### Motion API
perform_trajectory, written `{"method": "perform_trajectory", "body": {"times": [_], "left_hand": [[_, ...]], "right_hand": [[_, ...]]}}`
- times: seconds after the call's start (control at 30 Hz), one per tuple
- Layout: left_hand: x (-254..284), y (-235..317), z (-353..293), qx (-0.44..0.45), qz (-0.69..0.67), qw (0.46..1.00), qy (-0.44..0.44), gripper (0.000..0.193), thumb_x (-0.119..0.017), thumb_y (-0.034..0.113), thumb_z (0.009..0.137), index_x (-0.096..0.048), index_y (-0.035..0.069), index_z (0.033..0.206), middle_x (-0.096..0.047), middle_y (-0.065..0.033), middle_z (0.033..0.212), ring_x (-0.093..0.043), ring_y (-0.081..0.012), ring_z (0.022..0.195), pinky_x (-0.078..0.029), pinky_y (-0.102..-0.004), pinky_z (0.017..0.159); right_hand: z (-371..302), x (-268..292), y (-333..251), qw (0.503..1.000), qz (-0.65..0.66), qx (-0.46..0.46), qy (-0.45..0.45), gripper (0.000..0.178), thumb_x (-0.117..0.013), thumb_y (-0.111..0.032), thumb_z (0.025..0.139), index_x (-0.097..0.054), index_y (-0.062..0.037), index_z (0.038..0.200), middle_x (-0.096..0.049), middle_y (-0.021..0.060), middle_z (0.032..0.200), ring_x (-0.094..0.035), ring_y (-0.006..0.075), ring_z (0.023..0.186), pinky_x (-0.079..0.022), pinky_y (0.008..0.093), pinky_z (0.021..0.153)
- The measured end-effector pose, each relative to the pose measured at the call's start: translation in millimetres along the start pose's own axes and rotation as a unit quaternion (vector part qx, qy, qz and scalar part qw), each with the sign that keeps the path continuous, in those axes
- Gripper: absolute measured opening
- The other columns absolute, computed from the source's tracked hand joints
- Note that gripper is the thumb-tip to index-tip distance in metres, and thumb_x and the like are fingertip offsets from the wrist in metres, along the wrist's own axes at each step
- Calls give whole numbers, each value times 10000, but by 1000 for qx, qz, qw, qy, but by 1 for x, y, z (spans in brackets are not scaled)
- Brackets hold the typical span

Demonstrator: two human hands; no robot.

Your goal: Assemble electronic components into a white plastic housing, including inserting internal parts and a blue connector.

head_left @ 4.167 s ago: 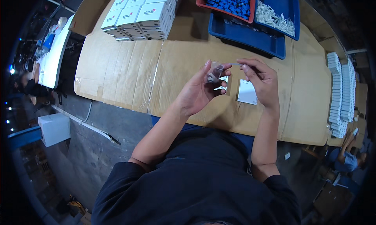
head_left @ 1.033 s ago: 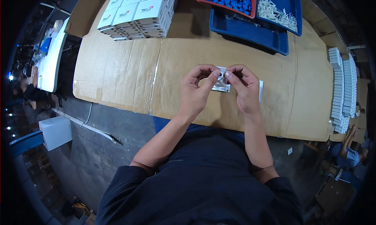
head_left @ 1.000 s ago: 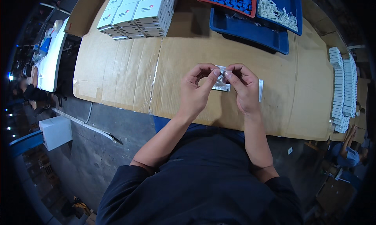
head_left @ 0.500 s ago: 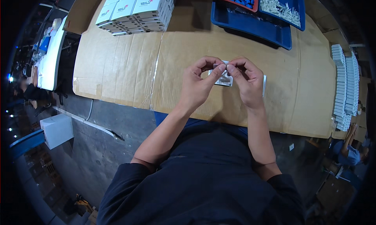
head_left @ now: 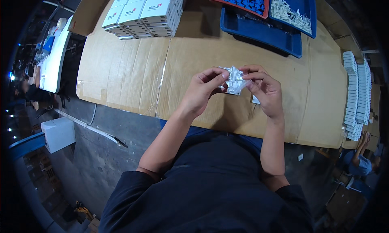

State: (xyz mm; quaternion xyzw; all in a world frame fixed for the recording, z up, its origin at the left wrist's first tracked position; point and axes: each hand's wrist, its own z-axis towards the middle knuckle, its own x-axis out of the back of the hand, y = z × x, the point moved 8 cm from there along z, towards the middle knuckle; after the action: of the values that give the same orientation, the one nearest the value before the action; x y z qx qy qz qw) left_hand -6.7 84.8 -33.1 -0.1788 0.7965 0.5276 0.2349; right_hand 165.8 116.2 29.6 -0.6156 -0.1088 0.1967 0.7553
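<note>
Between my hands, over the cardboard-covered table (head_left: 198, 50), is a crinkled clear plastic bag (head_left: 235, 81) that shines silvery white. My left hand (head_left: 202, 89) pinches its left side between thumb and fingers. At its right side, my right hand (head_left: 265, 89) grips the plastic with thumb and fingertips, the other fingers curled. What the bag contains, if anything, I cannot make out. A small white flat piece (head_left: 255, 99) lies on the cardboard, partly covered by my right hand.
Stacked white boxes (head_left: 144, 14) stand at the far left. At the far right are a red tray (head_left: 265, 10) of blue parts, a blue tray (head_left: 313, 24) of white pieces, and another blue tray (head_left: 259, 36) beneath. White stacks (head_left: 356, 95) line the right side. Other people sit at both edges.
My hands were pinched together at the fingertips; now they are farther apart, with the crinkled bag spread between them. My right hand has shifted right and down. The view has tilted slightly.
</note>
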Motion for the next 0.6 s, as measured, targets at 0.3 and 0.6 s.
{"method": "perform_trajectory", "body": {"times": [0.3, 0.6], "left_hand": [[-6, 4, -2, -56, 65, 996, 36, 170, -703, 152, 1021, -685, 3, 1100, -696, -20, 952, -655, -76, 871, -539, -254, 806], [-8, 18, -5, -138, 192, 970, 60, 176, -687, 65, 1003, -653, -3, 1162, -641, 18, 916, -574, -32, 814, -471, -209, 716]], "right_hand": [[-8, -5, 28, 989, 49, -131, 52, 306, -735, 39, 947, -621, 15, 1230, -698, 73, 1130, -668, 117, 1030, -568, 253, 871], [-2, -15, 34, 983, 73, -145, 85, 369, -714, 98, 924, -587, 16, 1261, -659, 98, 1155, -671, 125, 1039, -580, 258, 908]]}}
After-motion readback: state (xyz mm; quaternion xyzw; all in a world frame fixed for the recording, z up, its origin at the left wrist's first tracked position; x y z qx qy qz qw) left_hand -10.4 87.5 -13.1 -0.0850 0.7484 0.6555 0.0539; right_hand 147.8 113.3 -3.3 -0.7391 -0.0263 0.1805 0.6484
